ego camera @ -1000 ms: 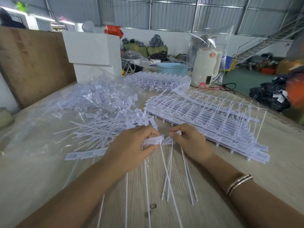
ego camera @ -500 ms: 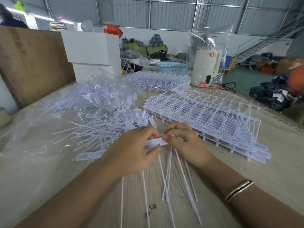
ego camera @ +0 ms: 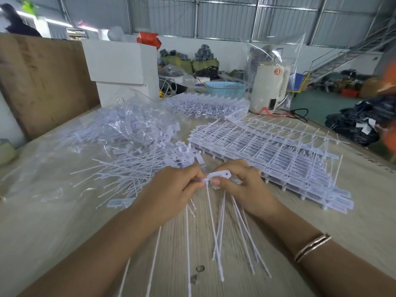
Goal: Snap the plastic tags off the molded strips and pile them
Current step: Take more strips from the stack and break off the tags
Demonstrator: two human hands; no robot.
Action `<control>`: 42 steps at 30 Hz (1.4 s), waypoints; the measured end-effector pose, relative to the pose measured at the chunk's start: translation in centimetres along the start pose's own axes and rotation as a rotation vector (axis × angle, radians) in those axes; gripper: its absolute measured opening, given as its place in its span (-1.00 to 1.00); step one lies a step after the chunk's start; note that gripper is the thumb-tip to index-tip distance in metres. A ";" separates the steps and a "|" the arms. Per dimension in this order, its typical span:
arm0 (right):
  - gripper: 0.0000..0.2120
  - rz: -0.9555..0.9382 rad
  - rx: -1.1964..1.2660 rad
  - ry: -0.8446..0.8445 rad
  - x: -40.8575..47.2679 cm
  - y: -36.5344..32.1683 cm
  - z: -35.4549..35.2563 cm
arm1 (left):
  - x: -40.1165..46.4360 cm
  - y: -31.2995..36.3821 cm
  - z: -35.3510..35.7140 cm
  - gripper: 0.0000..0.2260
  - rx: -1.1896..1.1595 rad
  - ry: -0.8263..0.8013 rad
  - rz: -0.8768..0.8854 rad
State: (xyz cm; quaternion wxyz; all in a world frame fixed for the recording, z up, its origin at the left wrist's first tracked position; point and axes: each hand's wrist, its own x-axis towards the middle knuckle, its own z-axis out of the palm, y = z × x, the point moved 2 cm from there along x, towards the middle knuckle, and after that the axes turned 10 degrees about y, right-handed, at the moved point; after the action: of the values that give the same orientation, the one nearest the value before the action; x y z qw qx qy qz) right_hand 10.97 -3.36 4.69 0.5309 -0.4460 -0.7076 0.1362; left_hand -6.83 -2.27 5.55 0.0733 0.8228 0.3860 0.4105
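My left hand and my right hand meet over the wooden table and both pinch a white molded strip with a small hole at its right end. Long thin white tails hang from it toward me, spread over the table. Loose snapped-off tags lie in a pile just left of my left hand. A stack of uncut molded strips lies right of my right hand.
Clear plastic bags of tags cover the left of the table, with more tags farther back. A white box, a blue basket and a white kettle stand at the far edge. A wooden board leans at left.
My hands have drawn closer together and lifted slightly. The strip between them has tilted, its right end now raised and showing its hole. The tails have shifted on the table.
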 end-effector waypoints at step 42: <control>-0.70 0.283 0.011 0.077 -0.1 0.7 0.1 | -0.3 0.3 -0.5 -0.66 0.295 -0.053 0.079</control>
State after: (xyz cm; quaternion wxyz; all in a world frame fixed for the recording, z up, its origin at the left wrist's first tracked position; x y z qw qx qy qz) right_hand 11.26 -2.98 4.11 0.5355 -0.5432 -0.6160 0.1966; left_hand -7.16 -2.81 5.81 -0.0545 0.8498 0.4073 0.3300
